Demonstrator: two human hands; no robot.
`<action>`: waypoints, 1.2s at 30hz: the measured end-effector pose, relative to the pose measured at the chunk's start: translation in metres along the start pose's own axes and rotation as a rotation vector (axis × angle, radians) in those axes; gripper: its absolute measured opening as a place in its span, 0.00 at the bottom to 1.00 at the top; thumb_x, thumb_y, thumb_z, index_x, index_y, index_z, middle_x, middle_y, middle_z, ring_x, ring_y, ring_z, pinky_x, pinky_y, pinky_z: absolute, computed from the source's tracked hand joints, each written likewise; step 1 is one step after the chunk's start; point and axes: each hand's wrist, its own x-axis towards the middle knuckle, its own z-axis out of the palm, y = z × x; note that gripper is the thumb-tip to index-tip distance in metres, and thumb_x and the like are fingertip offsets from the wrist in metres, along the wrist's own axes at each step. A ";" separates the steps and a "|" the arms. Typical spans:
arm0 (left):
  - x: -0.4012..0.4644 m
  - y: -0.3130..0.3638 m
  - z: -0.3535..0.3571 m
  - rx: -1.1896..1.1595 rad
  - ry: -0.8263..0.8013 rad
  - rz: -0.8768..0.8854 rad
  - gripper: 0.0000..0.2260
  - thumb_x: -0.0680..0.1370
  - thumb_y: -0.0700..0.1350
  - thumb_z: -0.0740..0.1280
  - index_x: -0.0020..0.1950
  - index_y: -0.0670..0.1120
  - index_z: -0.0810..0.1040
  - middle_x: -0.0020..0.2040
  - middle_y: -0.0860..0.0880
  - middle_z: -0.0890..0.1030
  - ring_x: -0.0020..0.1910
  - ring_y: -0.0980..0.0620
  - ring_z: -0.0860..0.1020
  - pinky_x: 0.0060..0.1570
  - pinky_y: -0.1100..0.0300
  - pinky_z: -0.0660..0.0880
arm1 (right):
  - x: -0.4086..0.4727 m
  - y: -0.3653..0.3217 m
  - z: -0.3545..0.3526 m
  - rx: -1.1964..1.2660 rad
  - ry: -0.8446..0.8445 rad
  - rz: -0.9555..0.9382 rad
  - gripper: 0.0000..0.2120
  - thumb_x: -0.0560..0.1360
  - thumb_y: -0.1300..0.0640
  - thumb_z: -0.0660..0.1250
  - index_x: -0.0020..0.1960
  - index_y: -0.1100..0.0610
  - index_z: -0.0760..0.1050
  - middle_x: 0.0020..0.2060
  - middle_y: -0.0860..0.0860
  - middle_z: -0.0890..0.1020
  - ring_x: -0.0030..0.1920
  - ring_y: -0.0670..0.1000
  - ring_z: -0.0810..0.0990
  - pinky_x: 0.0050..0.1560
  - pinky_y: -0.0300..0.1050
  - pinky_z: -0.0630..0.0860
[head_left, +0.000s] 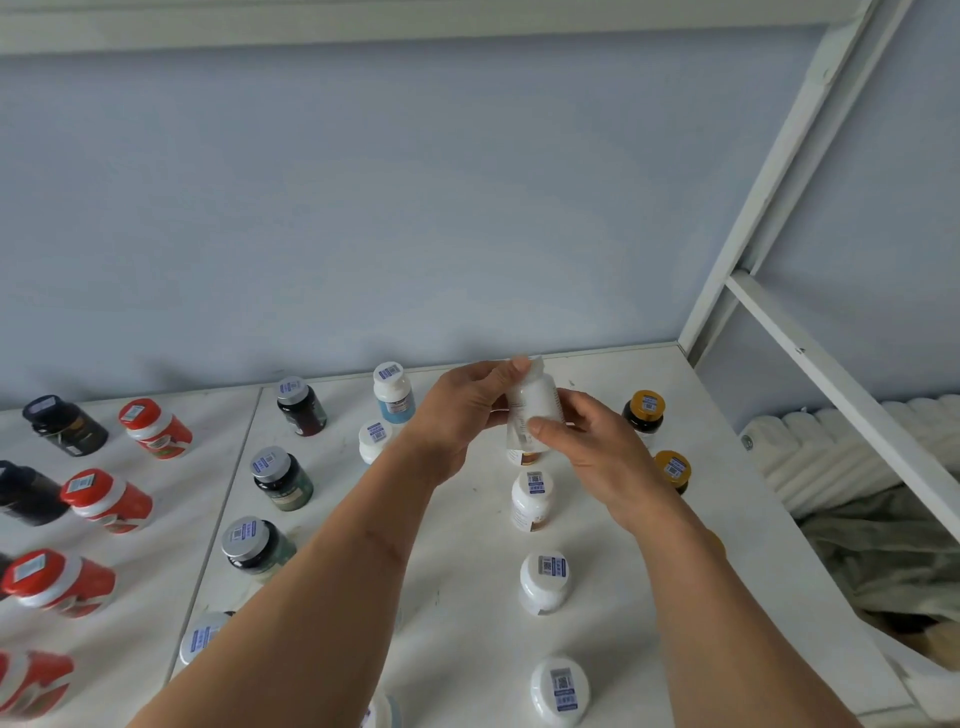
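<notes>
I hold a white bottle (535, 402) up above the white shelf (467, 597), between both hands. My left hand (457, 415) grips its upper part from the left, fingertips over the top. My right hand (592, 452) holds its lower part from the right, with the thumb across the label. Another bottle (523, 457) stands right below it, mostly hidden.
Rows of bottles with blue code stickers stand on the shelf: white ones (532, 499) down the middle, dark silver-capped ones (280, 478) to the left, gold-capped ones (644, 410) on the right, red ones (156, 428) at far left. A white frame post (769, 208) rises at right.
</notes>
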 end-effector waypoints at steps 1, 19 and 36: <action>-0.002 -0.001 -0.003 -0.008 0.029 -0.001 0.16 0.80 0.52 0.67 0.57 0.40 0.82 0.54 0.42 0.85 0.54 0.44 0.83 0.57 0.54 0.79 | -0.002 -0.001 0.000 0.015 0.003 0.007 0.14 0.76 0.51 0.71 0.61 0.46 0.77 0.50 0.42 0.84 0.44 0.37 0.83 0.45 0.34 0.74; -0.241 -0.048 -0.042 1.634 0.713 0.444 0.10 0.78 0.51 0.65 0.49 0.45 0.82 0.47 0.46 0.82 0.48 0.42 0.80 0.40 0.53 0.76 | -0.136 -0.013 0.064 0.087 -0.313 -0.212 0.16 0.73 0.55 0.72 0.59 0.43 0.78 0.53 0.42 0.84 0.50 0.40 0.82 0.51 0.37 0.75; -0.573 -0.136 -0.189 1.567 1.109 0.041 0.12 0.80 0.51 0.63 0.51 0.46 0.82 0.47 0.48 0.82 0.47 0.45 0.81 0.41 0.53 0.76 | -0.328 -0.026 0.340 0.053 -0.956 -0.216 0.25 0.62 0.54 0.74 0.59 0.48 0.77 0.50 0.50 0.84 0.50 0.49 0.82 0.47 0.41 0.81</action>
